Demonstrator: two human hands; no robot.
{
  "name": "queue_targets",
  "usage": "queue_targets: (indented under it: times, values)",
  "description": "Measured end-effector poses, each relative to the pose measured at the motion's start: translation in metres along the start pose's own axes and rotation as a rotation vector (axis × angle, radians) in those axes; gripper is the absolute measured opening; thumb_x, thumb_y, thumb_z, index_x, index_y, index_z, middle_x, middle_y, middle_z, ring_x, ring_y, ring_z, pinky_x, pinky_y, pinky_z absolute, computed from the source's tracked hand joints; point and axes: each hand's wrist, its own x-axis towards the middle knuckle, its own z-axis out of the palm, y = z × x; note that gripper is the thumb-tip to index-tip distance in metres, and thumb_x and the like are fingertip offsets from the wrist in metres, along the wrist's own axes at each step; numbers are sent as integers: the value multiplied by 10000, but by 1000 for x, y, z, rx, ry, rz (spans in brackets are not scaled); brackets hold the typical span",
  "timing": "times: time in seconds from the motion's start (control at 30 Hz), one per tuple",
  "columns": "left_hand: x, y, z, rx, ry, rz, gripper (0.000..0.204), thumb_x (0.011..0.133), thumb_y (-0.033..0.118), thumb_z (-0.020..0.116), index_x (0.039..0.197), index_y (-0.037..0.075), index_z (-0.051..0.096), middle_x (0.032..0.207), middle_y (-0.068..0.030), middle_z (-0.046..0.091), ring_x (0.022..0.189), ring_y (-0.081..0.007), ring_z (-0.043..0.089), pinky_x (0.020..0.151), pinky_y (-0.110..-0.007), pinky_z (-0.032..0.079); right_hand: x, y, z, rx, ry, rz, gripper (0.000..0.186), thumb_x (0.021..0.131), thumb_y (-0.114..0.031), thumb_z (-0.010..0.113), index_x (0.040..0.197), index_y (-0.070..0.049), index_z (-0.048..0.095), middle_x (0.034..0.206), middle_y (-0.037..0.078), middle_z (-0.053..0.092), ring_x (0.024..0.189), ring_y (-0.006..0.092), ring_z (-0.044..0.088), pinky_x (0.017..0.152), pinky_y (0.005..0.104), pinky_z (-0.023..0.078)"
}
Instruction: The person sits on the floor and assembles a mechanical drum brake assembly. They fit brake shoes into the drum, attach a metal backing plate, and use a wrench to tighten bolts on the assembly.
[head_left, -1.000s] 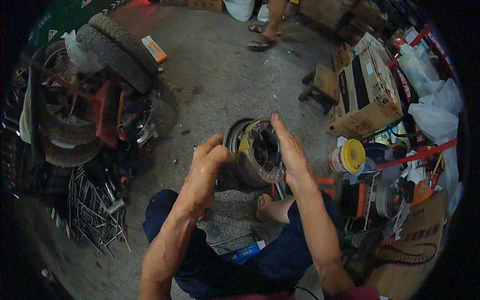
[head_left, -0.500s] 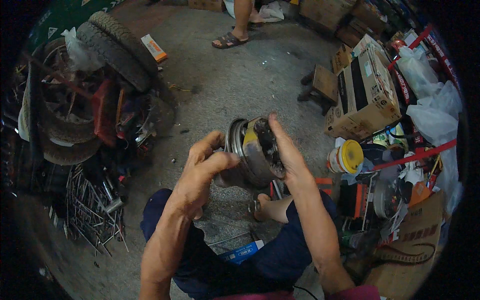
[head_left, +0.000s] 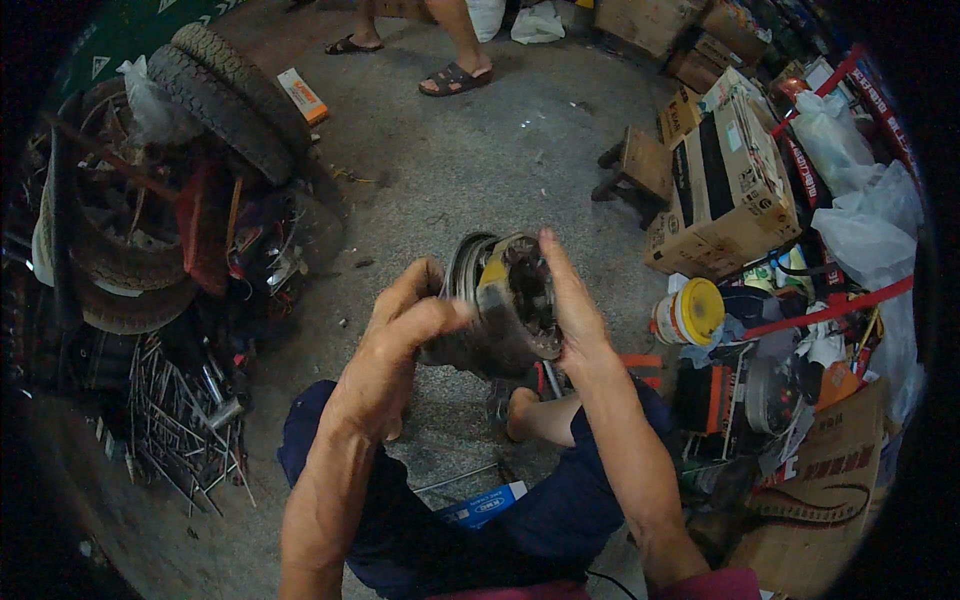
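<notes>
Between my hands, above my knees, is a greasy round metal hub (head_left: pixel 505 315) with ridged rings on its left side. A yellow patch marks its upper rim, and its right face looks dark and hollow. My left hand (head_left: pixel 405 320) grips the ringed side, its thumb blurred over the rim and its other fingers partly hidden behind. My right hand (head_left: pixel 575 305) presses against the opposite side, fingers stretched up along the dark face. Below, between my legs, lies a blue-and-white box (head_left: pixel 485 507).
Tyres (head_left: pixel 225 105) and wheels pile up at the left, above a heap of metal spokes (head_left: pixel 190 430). A small wooden stool (head_left: pixel 640 165), cardboard box (head_left: pixel 725 185) and yellow-lidded tub (head_left: pixel 692 310) stand at the right. Another person's sandalled foot (head_left: pixel 458 78) is at the far side.
The hub has turned slightly, showing more of its dark inner face. My left thumb has shifted along the rim. A second foot of the other person has come into view.
</notes>
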Motion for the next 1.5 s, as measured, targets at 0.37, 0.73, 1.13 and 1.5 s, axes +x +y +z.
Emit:
queue_targets:
  times: [0.37,0.73,1.13,1.5]
  values:
    - [11,-25,3,114,-14,338,476,844,462,504,866,-11,557,723,-41,536,674,-118,482,617,-259,381,-19,-10,-7,-438,197,-887,454,930,-422,484,977,11,611,824,25,573,768,96,498,690,273,416]
    - [10,-31,8,317,7,437,420,904,415,500,813,5,506,796,-94,582,663,-103,450,602,-250,369,-44,-18,9,-575,232,-1058,435,900,-400,548,956,30,592,820,75,601,753,137,551,690,257,439]
    - [20,-12,19,-121,49,-405,563,992,481,383,1257,5,524,1206,-143,594,1136,-224,535,977,-346,413,-8,-13,-8,-260,139,-110,405,970,-391,500,934,-10,632,892,64,623,874,136,551,805,305,444]
    - [30,-38,-5,-254,77,-511,584,984,519,338,1212,9,507,1071,-175,616,798,-300,660,530,-470,553,-25,-5,25,-1102,124,-754,534,961,-444,443,837,38,637,800,237,613,768,396,593,754,445,449]
